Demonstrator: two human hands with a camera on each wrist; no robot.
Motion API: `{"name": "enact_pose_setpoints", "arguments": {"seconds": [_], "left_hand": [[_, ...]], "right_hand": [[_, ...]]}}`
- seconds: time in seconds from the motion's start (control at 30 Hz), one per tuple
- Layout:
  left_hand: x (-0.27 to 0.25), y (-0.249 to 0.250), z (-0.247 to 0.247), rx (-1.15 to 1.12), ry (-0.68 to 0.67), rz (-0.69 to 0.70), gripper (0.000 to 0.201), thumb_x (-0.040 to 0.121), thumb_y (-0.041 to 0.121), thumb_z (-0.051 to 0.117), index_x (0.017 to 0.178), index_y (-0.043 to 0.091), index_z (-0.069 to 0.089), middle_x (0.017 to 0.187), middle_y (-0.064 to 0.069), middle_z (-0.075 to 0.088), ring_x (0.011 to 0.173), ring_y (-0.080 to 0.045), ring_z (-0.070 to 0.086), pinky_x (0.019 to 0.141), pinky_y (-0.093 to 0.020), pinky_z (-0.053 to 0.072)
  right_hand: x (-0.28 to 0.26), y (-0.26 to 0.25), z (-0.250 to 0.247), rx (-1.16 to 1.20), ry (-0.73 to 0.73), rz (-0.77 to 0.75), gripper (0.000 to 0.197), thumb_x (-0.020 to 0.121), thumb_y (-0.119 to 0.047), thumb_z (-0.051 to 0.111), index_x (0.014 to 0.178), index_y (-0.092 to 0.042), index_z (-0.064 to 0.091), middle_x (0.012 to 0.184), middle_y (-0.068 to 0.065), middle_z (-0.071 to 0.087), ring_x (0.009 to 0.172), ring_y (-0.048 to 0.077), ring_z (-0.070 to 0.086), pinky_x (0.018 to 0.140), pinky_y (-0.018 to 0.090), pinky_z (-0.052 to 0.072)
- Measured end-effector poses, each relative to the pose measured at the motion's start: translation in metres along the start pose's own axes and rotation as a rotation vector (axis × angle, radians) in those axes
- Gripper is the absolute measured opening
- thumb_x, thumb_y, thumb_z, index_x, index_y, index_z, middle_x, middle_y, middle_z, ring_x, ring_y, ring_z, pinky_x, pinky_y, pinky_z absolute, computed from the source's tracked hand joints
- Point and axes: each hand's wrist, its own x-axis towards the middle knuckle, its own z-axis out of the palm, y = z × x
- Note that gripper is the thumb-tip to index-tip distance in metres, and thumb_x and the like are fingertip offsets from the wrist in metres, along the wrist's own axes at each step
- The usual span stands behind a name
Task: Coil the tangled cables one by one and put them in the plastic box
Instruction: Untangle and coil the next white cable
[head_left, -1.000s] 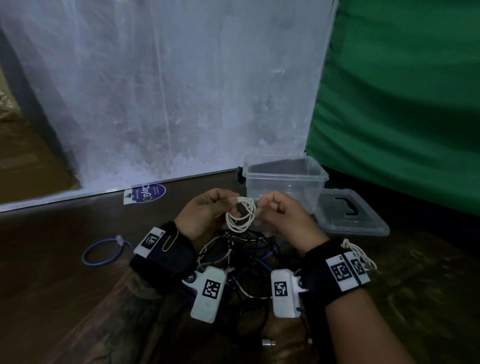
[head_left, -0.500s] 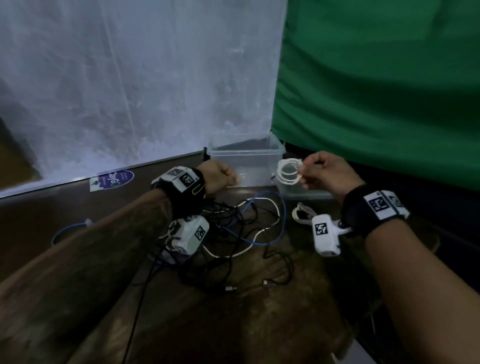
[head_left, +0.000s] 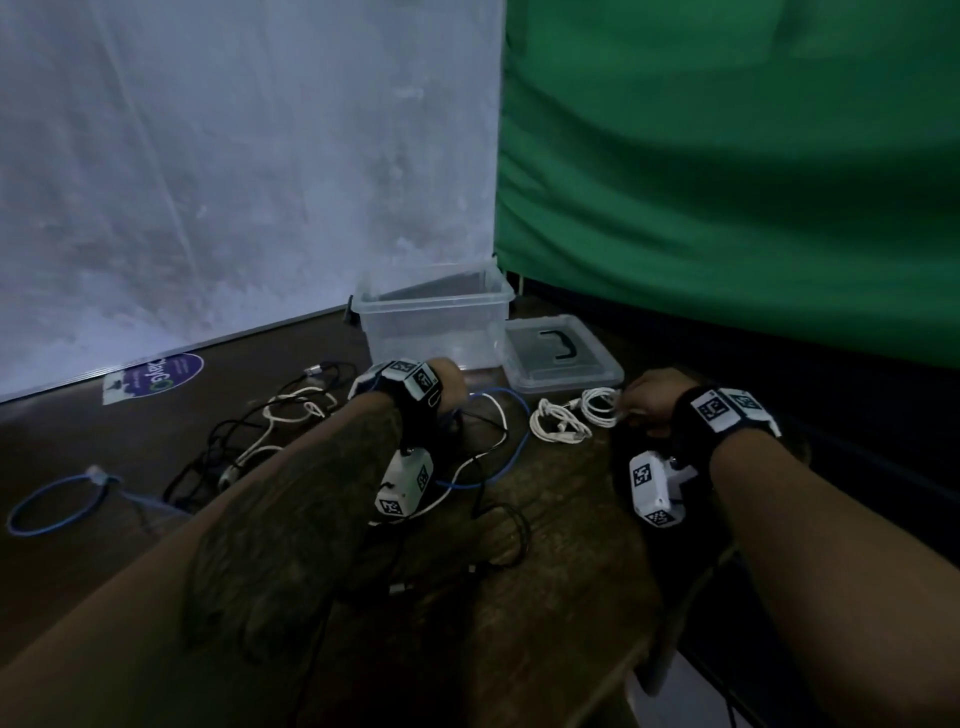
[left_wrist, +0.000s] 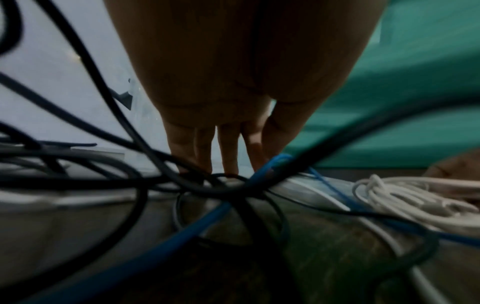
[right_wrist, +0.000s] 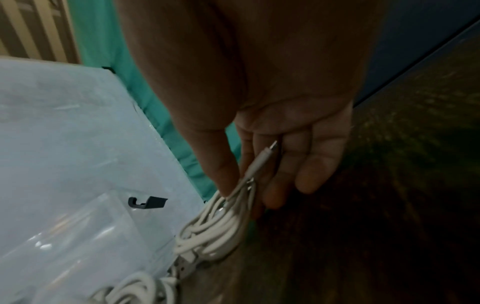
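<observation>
Right wrist view: right hand (right_wrist: 272, 144) grip pinches white coiled cable (right_wrist: 215, 230), light, limp, springy; hold across gathered loops. Left hand (left_wrist: 233, 92) grip relaxed, at tangle's 12 o'clock.

A clear, glossy plastic box (head_left: 434, 322) sits on a dark, grainy wooden floor (head_left: 566, 545), smooth white rubbery cable coils (head_left: 558, 422) near it, before matt green cloth (head_left: 727, 171).

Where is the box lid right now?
In the head view the lid lies flat on the floor just right of the open plastic box, below the green cloth and beyond the right hand.
</observation>
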Motion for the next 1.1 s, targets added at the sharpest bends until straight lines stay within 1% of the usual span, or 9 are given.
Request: {"name": "enact_pose_setpoints", "arguments": {"seconds": [0.07, 0.17, 0.3, 0.43, 0.57, 0.63, 0.73, 0.9, 1.1], "left_hand": [[0.016, -0.009, 0.01, -0.002, -0.097, -0.04, 0.035, 0.099, 0.022, 0.043, 0.115, -0.003, 0.062, 0.113, -0.022, 0.065, 0.107, -0.037, 0.061, 0.094, -0.04, 0.045], [0.008, -0.004, 0.008, -0.097, -0.011, -0.052, 0.036, 0.101, 0.019, 0.038, 0.117, -0.003, 0.061, 0.115, -0.021, 0.064, 0.11, -0.036, 0.06, 0.093, -0.038, 0.044], [-0.004, -0.005, -0.009, -0.349, 0.184, -0.123, 0.024, 0.094, 0.017, 0.054, 0.107, 0.005, 0.069, 0.104, -0.012, 0.067, 0.107, -0.029, 0.062, 0.077, -0.027, 0.045], [-0.01, -0.025, -0.03, -0.37, 0.336, 0.027, 0.023, 0.083, 0.01, 0.063, 0.063, 0.02, 0.058, 0.066, 0.001, 0.061, 0.069, -0.019, 0.059, 0.058, -0.02, 0.047], [-0.035, -0.03, -0.057, -0.604, 0.423, 0.17, 0.032, 0.078, -0.015, 0.058, 0.07, 0.016, 0.057, 0.057, -0.004, 0.051, 0.039, 0.001, 0.047, 0.044, -0.013, 0.041], [-0.05, -0.033, -0.076, -0.626, 0.426, 0.239, 0.03, 0.077, -0.016, 0.06, 0.072, 0.013, 0.061, 0.058, -0.006, 0.054, 0.039, 0.003, 0.047, 0.046, -0.011, 0.041], [-0.071, -0.039, -0.101, -0.626, 0.494, 0.283, 0.025, 0.078, -0.013, 0.062, 0.078, 0.012, 0.064, 0.063, -0.002, 0.057, 0.044, 0.004, 0.048, 0.051, -0.011, 0.041], [-0.094, -0.057, -0.116, -0.776, 0.451, 0.326, 0.015, 0.088, -0.011, 0.056, 0.097, -0.002, 0.065, 0.067, -0.004, 0.067, 0.055, -0.005, 0.064, 0.062, -0.015, 0.052], [-0.092, -0.084, -0.085, -0.762, 0.369, 0.287, 0.016, 0.087, -0.011, 0.058, 0.085, 0.002, 0.067, 0.069, -0.004, 0.07, 0.065, -0.007, 0.068, 0.07, -0.021, 0.055]], "right_hand": [[-0.002, -0.005, -0.005, -0.182, -0.009, -0.021, 0.027, 0.087, -0.03, 0.074, 0.098, -0.005, 0.071, 0.092, 0.009, 0.067, 0.068, 0.016, 0.06, 0.047, 0.024, 0.042], [-0.002, -0.007, -0.011, -0.266, -0.033, -0.004, 0.032, 0.083, -0.039, 0.076, 0.095, -0.01, 0.071, 0.098, 0.008, 0.068, 0.074, 0.018, 0.062, 0.052, 0.026, 0.043], [-0.004, -0.017, -0.019, -0.13, 0.223, -0.154, 0.039, 0.086, -0.043, 0.07, 0.103, -0.008, 0.068, 0.102, 0.011, 0.068, 0.094, 0.029, 0.065, 0.077, 0.032, 0.051], [-0.017, -0.057, -0.002, 0.222, 0.324, -0.451, 0.022, 0.087, -0.032, 0.072, 0.085, -0.013, 0.062, 0.079, 0.004, 0.063, 0.074, 0.021, 0.06, 0.065, 0.026, 0.044], [-0.044, -0.12, 0.03, 0.282, 0.097, -0.71, 0.012, 0.093, -0.024, 0.067, 0.085, -0.017, 0.061, 0.072, 0.0, 0.058, 0.059, 0.013, 0.055, 0.054, 0.018, 0.044], [-0.054, -0.147, 0.046, 0.147, -0.012, -0.769, 0.01, 0.094, -0.026, 0.065, 0.093, -0.015, 0.065, 0.076, 0.0, 0.063, 0.06, 0.014, 0.058, 0.053, 0.017, 0.045], [-0.064, -0.181, 0.058, 0.026, -0.062, -0.824, 0.02, 0.096, -0.022, 0.061, 0.077, -0.017, 0.066, 0.076, 0.005, 0.071, 0.053, 0.013, 0.056, 0.056, 0.023, 0.045], [-0.083, -0.224, 0.04, 0.287, 0.066, -0.95, 0.023, 0.096, -0.02, 0.058, 0.075, -0.019, 0.066, 0.065, -0.001, 0.065, 0.05, 0.01, 0.05, 0.053, 0.025, 0.042], [-0.108, -0.244, 0.004, 0.675, 0.201, -0.96, 0.023, 0.098, -0.011, 0.052, 0.078, -0.016, 0.062, 0.065, 0.0, 0.063, 0.047, 0.009, 0.045, 0.047, 0.02, 0.036]]}}
